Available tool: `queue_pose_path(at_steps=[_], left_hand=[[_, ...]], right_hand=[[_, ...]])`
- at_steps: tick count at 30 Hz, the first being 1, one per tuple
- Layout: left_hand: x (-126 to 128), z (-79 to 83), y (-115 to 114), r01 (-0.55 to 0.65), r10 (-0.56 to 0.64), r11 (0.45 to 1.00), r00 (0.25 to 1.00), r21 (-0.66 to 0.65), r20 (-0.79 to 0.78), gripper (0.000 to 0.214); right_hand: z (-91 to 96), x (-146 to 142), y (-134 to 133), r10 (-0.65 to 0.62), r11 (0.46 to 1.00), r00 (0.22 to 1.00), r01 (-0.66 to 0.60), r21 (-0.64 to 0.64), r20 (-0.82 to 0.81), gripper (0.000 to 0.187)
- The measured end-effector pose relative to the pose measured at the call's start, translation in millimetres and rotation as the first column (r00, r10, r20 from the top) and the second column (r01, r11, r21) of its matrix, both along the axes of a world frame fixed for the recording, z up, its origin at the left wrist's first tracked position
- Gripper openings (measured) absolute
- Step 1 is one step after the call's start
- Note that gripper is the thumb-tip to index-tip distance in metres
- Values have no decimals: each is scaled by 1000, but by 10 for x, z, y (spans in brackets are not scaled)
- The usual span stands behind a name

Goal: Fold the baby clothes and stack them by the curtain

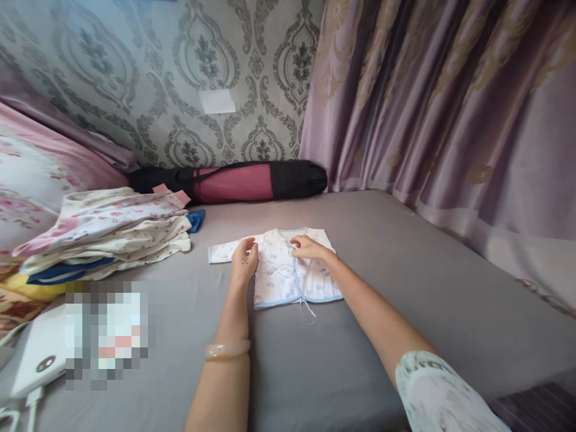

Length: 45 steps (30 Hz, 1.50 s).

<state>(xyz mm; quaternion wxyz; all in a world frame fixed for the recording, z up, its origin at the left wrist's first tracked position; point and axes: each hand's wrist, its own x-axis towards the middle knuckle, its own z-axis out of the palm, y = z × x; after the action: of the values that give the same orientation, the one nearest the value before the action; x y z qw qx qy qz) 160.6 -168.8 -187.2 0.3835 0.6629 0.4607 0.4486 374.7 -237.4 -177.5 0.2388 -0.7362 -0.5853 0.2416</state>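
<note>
A small white baby shirt [275, 282] with pale blue trim and a faint print lies spread on a grey bed sheet. One of its sleeves [220, 252] reaches out to the left; the other sleeve is not seen stretched out on the right. Thin white ties [308, 309] hang from the bottom of the front edge. My left hand [244, 261] rests where the left sleeve meets the body, fingers bent and thumb apart. At the front edge below the neckline, my right hand [309, 248] has its fingers curled, pinching the fabric. My right forearm covers the shirt's right side.
Folded clothes [117, 228] are piled at the left beside a floral pillow [27, 186]. A black and maroon long bag [234, 183] lies along the wall. A white device with a cable [49, 354] sits at lower left, near a blurred patch. Purple curtains [405, 108] hang at right.
</note>
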Motion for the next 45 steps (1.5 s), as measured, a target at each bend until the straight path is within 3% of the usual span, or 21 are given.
queue_pose_path(at_steps=[3, 8, 11, 14, 16, 18, 20, 22, 25, 28, 33, 40, 45], left_hand=[[1, 6, 3, -5, 5, 1000, 1000, -7, 7, 17], [-13, 2, 17, -4, 4, 1000, 1000, -24, -6, 17], [-25, -12, 35, -15, 14, 999, 1000, -29, -10, 18], [-38, -37, 56, -18, 18, 1000, 1000, -21, -7, 20], [-44, -53, 66, -18, 18, 1000, 1000, -8, -12, 22], [-47, -63, 73, -17, 17, 1000, 1000, 8, -22, 24], [-48, -69, 78, -16, 17, 1000, 999, 12, -35, 26], [-49, -75, 84, -16, 17, 1000, 999, 12, -46, 26], [-57, -86, 95, -11, 12, 1000, 998, 23, -55, 27], [-69, -86, 100, -17, 19, 999, 997, 29, -73, 28], [-95, -77, 105, -64, 69, 997, 993, 47, -101, 30], [-157, -123, 177, -130, 132, 991, 985, 23, -111, 31], [-215, -117, 211, -199, 202, 979, 972, 32, -119, 27]], right_hand=[[-61, 5, -16, 27, 999, 998, -28, 25, 49, 53], [-163, -24, -47, -50, 978, 996, 34, 208, 72, 33], [-164, 23, -61, -67, 958, 993, 92, 270, -100, 21], [-130, 98, -51, -123, 941, 935, 217, 259, -333, 25], [-99, 127, -28, -228, 902, 898, 340, 265, -377, 29], [-72, 114, -5, -344, 846, 888, 434, 309, -306, 27], [-57, 53, -2, -395, 830, 902, 432, 354, -174, 25], [-51, -42, -32, -357, 868, 934, 344, 359, -32, 26], [-20, -173, -121, -172, 957, 973, 128, 260, 155, 30], [73, -188, -193, -48, 988, 962, 6, 157, 267, 37], [154, 36, -188, -123, 990, 891, 78, 120, 437, 51], [-152, 223, -134, -110, 985, 869, 161, -65, 483, 75], [-159, 239, -109, -103, 980, 879, 169, -101, 466, 76]])
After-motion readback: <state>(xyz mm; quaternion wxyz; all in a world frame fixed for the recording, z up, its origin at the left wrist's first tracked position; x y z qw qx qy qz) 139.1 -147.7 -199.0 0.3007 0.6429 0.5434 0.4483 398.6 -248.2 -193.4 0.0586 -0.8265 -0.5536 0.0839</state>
